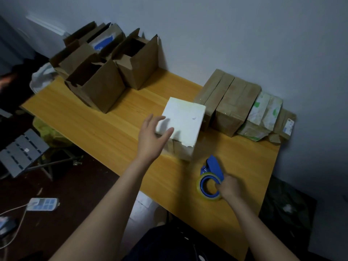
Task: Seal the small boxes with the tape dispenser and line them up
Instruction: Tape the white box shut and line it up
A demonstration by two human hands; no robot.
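Nearest the lens, two bare forearms are seen stretched over the wooden table [90, 117]. At far left, a cluster of open brown boxes [98, 85] is stood with flaps up, not yet sealed. The left hand [152, 136] is held spread and relaxed at the near left corner of the white-topped box [183, 119], which is set mid-table; nothing is gripped, and firm contact cannot be confirmed. This box is judged light, stiff at its edges but easily dented on top, so it is best taken by opposite side walls and steadied low while tape is drawn across. Right of it, the tape dispenser [211, 176] is clasped by the curled fingers of the right hand [229, 187]. At far right, a row of sealed boxes [231, 106] is lined along the wall.
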